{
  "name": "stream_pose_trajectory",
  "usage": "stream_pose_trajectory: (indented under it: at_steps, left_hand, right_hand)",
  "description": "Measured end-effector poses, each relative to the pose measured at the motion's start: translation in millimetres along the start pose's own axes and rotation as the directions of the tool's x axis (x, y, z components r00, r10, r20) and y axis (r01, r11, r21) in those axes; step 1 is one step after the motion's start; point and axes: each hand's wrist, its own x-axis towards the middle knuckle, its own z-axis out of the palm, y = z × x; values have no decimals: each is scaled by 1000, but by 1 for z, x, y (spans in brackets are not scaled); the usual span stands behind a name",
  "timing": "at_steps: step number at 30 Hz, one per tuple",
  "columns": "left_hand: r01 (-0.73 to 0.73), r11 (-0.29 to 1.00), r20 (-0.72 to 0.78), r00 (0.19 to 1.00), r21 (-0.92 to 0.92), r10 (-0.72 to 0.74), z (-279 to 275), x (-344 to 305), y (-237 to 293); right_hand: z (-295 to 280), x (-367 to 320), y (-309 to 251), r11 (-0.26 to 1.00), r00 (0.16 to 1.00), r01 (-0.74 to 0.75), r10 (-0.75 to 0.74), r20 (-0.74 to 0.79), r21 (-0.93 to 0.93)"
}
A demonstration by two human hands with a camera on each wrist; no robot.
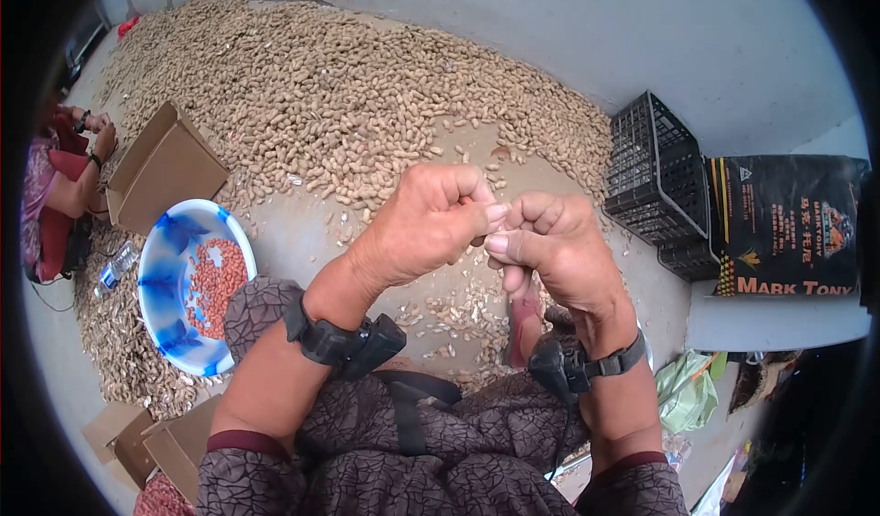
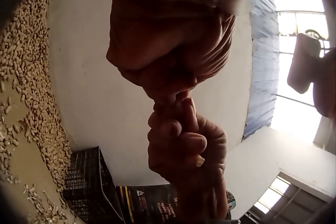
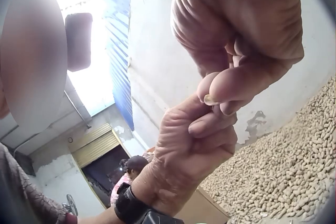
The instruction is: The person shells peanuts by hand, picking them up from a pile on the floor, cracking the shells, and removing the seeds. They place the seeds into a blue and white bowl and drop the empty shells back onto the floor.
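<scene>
My left hand and right hand meet in front of my lap, thumb tips side by side. The fingers of both hands are curled, and they pinch a small peanut between them, almost wholly covered by the fingertips. In the right wrist view the left hand comes from below and touches the fingertips of the right hand. Behind and beneath the hands, a big heap of unshelled peanuts spreads over the floor. Broken shells lie scattered below the hands.
A blue and white basin with reddish shelled kernels stands to the left, near a cardboard box and another person. To the right are a black crate, a black printed sack and a green bag.
</scene>
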Motion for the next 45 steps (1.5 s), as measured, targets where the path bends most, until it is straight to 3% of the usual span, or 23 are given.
stream_pose_trajectory:
  at_steps: [9,11,14,17,24,26,28,33,36,37,39,45]
  left_hand:
    - [-86,991,1,996,-105,87,9,0,-14]
    - [-181,979,-14,983,-95,181,12,0,-17]
    - [-64,972,-55,997,-225,53,15,-5,-9]
    - [-51,951,-87,996,-304,25,17,-6,-9]
    - [-96,846,-129,991,-524,32,20,-3,-19]
    - [-80,733,-115,993,-676,2,22,-6,-17]
    - [-76,707,-111,994,-703,-4,20,-7,-21]
    - [-25,655,-83,995,-755,-57,19,-4,-25]
    - [-13,681,-131,984,-733,-122,21,-2,-26]
    - [-24,752,-208,967,-659,-151,22,-1,-24]
    - [-32,818,-288,943,-574,-165,21,0,-23]
    - [-25,897,-313,941,-441,-128,16,1,-16]
  right_hand:
    - [-14,1,7,992,996,21,-32,88,127]
    - [-16,2,11,984,994,34,-52,99,175]
    - [-21,4,15,966,991,-12,-23,130,260]
    - [-20,6,18,925,987,3,-62,145,379]
    - [-14,11,19,908,986,49,-109,122,417]
    - [-9,12,21,904,989,79,-125,84,421]
    - [-6,12,20,898,987,88,-137,85,432]
    - [-1,14,20,918,990,127,-139,5,375]
    - [5,14,17,964,986,155,-137,-96,217]
    - [8,15,16,964,986,155,-138,-94,216]
    - [13,16,15,971,939,231,-241,-246,-66]
    - [13,24,26,842,827,400,-502,-255,-363]
